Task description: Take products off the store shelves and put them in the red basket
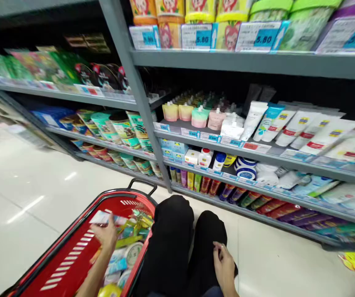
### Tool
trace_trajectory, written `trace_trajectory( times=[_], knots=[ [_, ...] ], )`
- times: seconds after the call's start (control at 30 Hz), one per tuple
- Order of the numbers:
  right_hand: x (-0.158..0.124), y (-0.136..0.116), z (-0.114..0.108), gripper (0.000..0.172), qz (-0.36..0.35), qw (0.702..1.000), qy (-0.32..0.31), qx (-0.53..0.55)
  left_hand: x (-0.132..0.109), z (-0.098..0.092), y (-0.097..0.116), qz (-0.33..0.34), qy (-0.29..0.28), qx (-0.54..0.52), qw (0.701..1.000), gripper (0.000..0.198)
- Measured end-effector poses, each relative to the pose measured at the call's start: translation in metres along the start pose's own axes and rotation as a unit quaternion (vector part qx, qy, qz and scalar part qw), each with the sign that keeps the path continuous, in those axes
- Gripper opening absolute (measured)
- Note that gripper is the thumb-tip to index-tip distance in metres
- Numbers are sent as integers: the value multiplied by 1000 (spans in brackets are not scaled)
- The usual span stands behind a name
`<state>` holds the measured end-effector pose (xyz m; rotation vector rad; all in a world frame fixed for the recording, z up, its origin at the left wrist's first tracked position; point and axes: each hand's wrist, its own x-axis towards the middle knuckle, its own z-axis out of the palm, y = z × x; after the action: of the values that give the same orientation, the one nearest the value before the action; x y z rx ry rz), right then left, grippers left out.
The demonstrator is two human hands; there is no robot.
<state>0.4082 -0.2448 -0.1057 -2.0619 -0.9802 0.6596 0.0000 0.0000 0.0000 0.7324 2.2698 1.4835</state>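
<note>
Over the red shopping basket [72, 231], my left hand [105, 236] has its thumb and fingers round a small white packet [98, 216] with pink and dark parts. Blur hides the packet's exact kind. Beneath and beside it lie green and yellow wrapped packs [135, 227], a round white tub [133, 253], light-blue packs [117, 266] and a yellow item [109, 290]. My right hand [223, 264] rests on my right knee with its fingers curled in and nothing visible in them.
Shelves ahead carry spouted pouches [200, 115], white tubes [302, 126], bottles [206, 157] and rows of boxes. To the left, another shelf unit holds bagged goods [117, 128]. The basket's black handle [142, 185] stands near the shelf post [144, 103]. My bent knees [174, 222] are beside the basket.
</note>
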Motion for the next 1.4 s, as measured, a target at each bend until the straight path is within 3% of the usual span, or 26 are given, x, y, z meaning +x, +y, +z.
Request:
trace_trajectory(
  times=[0.1, 0.13, 0.2, 0.27, 0.4, 0.5, 0.57, 0.7, 0.83, 0.93, 1.0, 1.1, 1.27, 1.4],
  knots=[
    [10, -13, -2, 64, 13, 995, -5, 97, 13, -42, 48, 49, -63, -75, 994, 60],
    [16, -26, -4, 65, 8, 991, -15, 134, 11, -51, 69, 54, -95, -107, 988, 58],
    [29, -74, -15, 64, -16, 974, -44, 222, -5, -61, 119, 40, -222, -168, 960, 55],
    [42, -142, -32, 59, -58, 954, -96, 278, -36, -60, 176, 28, -311, -259, 914, 47],
    [59, -277, -75, 53, -168, 887, -196, 382, -119, -36, 271, -3, -524, -361, 772, 38],
    [65, -328, -101, 51, -228, 860, -201, 410, -171, -18, 308, 35, -597, -381, 705, 37],
    [65, -335, -112, 48, -240, 852, -190, 424, -195, -10, 318, 63, -624, -379, 680, 42],
    [59, -323, -118, 47, -217, 844, -156, 465, -219, -1, 318, 92, -669, -344, 652, 50],
    [54, -308, -119, 48, -207, 845, -125, 477, -227, 5, 306, 151, -689, -272, 655, 56],
    [54, -298, -129, 49, -209, 865, -116, 442, -231, 10, 299, 201, -689, -210, 663, 63],
    [56, -292, -144, 47, -205, 892, -101, 390, -235, 13, 298, 216, -690, -207, 659, 65],
    [64, -290, -175, 49, -200, 915, -36, 348, -245, 21, 302, 230, -710, -215, 629, 65],
    [70, -299, -227, 52, -255, 907, 4, 335, -276, 31, 313, 259, -760, -197, 563, 61],
    [70, -294, -256, 46, -255, 913, 53, 315, -308, 36, 324, 270, -795, -178, 513, 62]
  ],
)
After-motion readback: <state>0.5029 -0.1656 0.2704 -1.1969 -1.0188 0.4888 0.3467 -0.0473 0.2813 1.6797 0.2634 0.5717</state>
